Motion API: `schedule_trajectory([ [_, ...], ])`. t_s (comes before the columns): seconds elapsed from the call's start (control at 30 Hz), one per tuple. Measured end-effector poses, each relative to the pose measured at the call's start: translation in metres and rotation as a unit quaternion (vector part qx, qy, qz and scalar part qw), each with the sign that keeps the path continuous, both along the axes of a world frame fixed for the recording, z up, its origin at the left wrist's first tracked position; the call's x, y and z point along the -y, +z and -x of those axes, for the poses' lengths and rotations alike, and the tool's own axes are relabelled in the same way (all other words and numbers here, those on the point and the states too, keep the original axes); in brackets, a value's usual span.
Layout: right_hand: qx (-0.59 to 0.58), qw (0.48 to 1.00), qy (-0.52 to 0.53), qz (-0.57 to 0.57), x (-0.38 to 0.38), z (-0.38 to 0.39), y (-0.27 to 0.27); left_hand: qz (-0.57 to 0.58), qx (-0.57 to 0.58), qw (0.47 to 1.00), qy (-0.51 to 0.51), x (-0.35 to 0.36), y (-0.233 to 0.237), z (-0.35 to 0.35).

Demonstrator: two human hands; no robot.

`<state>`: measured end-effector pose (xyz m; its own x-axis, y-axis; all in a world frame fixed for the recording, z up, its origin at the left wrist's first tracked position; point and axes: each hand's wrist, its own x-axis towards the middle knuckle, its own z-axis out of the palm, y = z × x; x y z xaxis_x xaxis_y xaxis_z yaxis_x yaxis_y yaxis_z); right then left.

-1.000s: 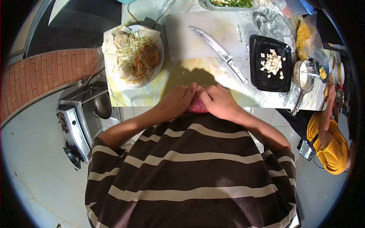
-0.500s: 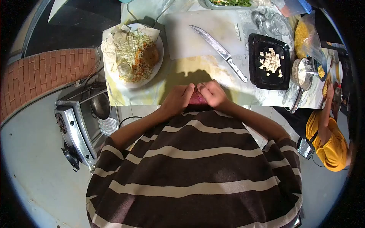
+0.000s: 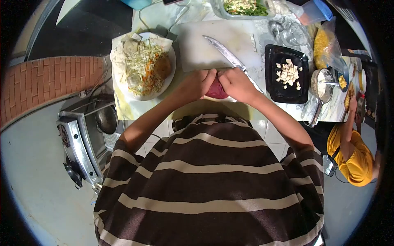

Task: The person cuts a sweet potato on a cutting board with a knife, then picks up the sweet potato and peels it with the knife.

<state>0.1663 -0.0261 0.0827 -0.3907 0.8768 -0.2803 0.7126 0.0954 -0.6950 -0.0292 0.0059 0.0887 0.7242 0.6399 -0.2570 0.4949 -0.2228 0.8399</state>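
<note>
Between my left hand [image 3: 198,85] and my right hand [image 3: 238,86] is a rounded, red-purple cabbage-like piece [image 3: 217,90]. The fingers of both hands are closed on its top from either side, and they cover much of it. A kitchen knife [image 3: 224,51] lies slantwise on the white cutting board [image 3: 193,43] just beyond my hands; its handle is partly behind my right hand. To the left, a white plate [image 3: 173,67] carries shredded cabbage and carrot [image 3: 148,67]. A black tray [image 3: 287,96] with small pale cubes [image 3: 288,73] stands to the right.
At the back is a clear container of chopped greens [image 3: 246,8]. On the right are a metal pan [image 3: 327,97] of white stuff, a glass [image 3: 296,35] and a bag of yellow food [image 3: 322,47]. A person in yellow [image 3: 355,156] works there. A stove [image 3: 80,143] stands lower left.
Both hands have moved forward, away from my body and further over the table, with the red-purple piece between them. More of the piece now shows. The view has shifted slightly.
</note>
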Motion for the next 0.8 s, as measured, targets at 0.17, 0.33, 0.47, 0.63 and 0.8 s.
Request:
schedule_trajectory([
  [0.17,-0.115,0.983,-0.140,0.011,0.021,0.010,0.015,-0.150,0.065,0.986,0.020,0.007,-0.017,-0.002],
  [0.33,-0.129,0.960,-0.245,0.040,0.054,0.021,0.002,-0.104,-0.057,0.990,0.076,0.029,0.003,-0.017],
  [0.47,-0.155,0.930,-0.331,-0.030,0.092,0.024,-0.012,-0.151,-0.153,0.974,0.074,0.049,0.009,-0.033],
  [0.63,-0.134,0.888,-0.439,0.003,0.147,0.029,-0.015,-0.227,-0.147,0.963,0.003,0.086,-0.010,-0.053],
  [0.8,-0.131,0.832,-0.538,-0.041,0.195,0.053,-0.041,-0.214,-0.122,0.958,-0.148,0.100,-0.025,-0.060],
])
